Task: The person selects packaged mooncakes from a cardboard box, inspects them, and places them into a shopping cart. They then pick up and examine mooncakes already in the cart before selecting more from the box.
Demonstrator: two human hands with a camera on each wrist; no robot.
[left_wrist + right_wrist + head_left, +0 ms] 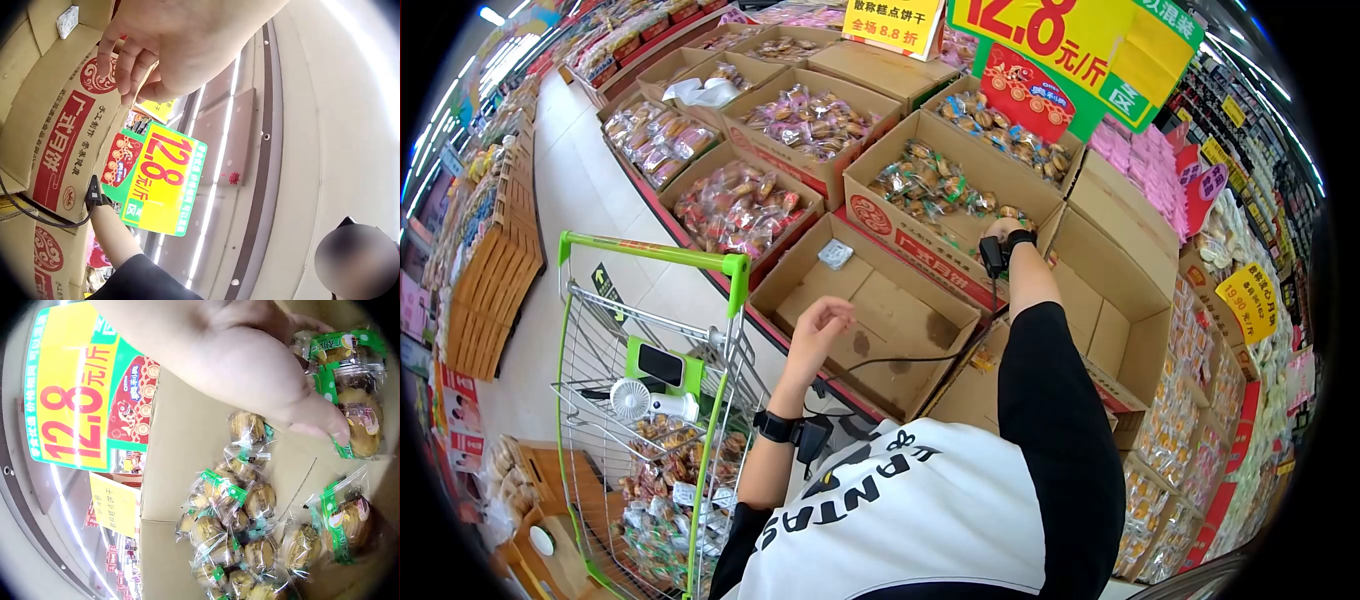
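Wrapped mooncakes with green labels (920, 180) lie in a cardboard box (900, 238) with red print. My right hand (1006, 232) is down inside that box at its right end. The right wrist view shows the right hand (250, 369) with its thumb against a wrapped mooncake (362, 428); its other fingers are mostly hidden behind the palm. More wrapped mooncakes (228, 512) lie apart from it. My left hand (822, 330) hovers over a nearly bare box (800, 285), fingers loosely bent, holding nothing. In the left wrist view the left hand (181, 47) hangs relaxed.
A shopping cart (650, 250) with packaged goods stands at the left, a phone and a small fan (630, 399) on it. Boxes of wrapped pastries (805, 120) surround the work area. A price sign (1080, 50) stands behind. A black cable (910, 358) crosses the near box.
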